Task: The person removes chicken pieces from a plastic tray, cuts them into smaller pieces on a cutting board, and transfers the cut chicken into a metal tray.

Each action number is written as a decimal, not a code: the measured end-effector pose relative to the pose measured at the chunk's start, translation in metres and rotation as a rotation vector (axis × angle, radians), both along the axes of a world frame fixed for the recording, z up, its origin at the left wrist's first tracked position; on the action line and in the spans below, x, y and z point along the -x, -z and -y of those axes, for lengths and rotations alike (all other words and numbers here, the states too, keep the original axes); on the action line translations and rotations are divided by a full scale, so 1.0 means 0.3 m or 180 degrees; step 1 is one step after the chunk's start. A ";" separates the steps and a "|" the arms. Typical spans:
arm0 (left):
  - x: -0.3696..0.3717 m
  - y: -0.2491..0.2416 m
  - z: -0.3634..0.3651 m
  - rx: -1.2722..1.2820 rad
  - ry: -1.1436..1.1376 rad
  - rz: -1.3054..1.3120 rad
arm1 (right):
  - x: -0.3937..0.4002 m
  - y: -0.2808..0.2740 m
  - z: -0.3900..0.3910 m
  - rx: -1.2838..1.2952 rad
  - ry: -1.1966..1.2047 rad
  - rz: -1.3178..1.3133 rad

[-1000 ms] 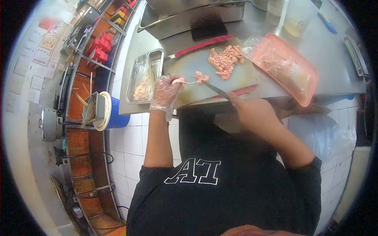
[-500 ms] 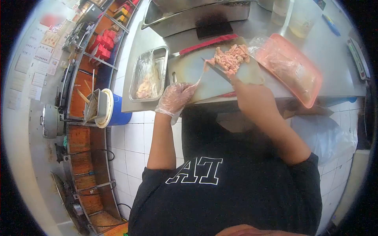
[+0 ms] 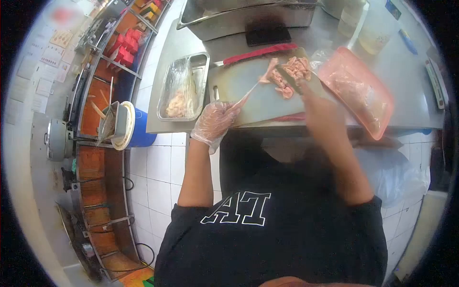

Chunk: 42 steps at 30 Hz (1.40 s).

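Note:
My left hand (image 3: 216,122), in a clear plastic glove, is closed on one end of a pale strip of raw meat (image 3: 248,94). The strip stretches taut up and right to a wider piece on the cutting board (image 3: 239,76). My right hand (image 3: 325,112), bare and slightly blurred, grips a knife (image 3: 289,79). Its blade lies between that wider piece and a pile of small raw meat pieces (image 3: 300,67), touching or just above them. My right fingers hide the knife's handle.
Left of the board sits a metal tray (image 3: 204,79) with plastic-wrapped contents. A pink tray (image 3: 389,107) holding bagged meat lies to the right. Along the board's far edge is a red-handled object (image 3: 260,53), with a large steel container (image 3: 248,24) behind. A blue bucket (image 3: 143,129) stands beside the table.
My right hand and the knife have moved right, drawing the blade toward the pile. The wider meat piece is now further up and right, still stretched from my left hand. The view has shifted slightly.

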State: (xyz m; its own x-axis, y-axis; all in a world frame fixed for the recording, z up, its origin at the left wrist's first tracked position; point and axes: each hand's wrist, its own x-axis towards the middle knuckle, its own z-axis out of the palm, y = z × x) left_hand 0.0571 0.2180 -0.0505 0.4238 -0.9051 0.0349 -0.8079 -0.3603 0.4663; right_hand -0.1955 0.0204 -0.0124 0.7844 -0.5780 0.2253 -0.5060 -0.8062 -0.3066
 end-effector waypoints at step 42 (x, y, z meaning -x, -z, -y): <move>-0.001 -0.047 0.127 0.1824 -0.0248 0.0639 | 0.212 -0.031 -0.152 -0.0800 -0.0380 -0.1273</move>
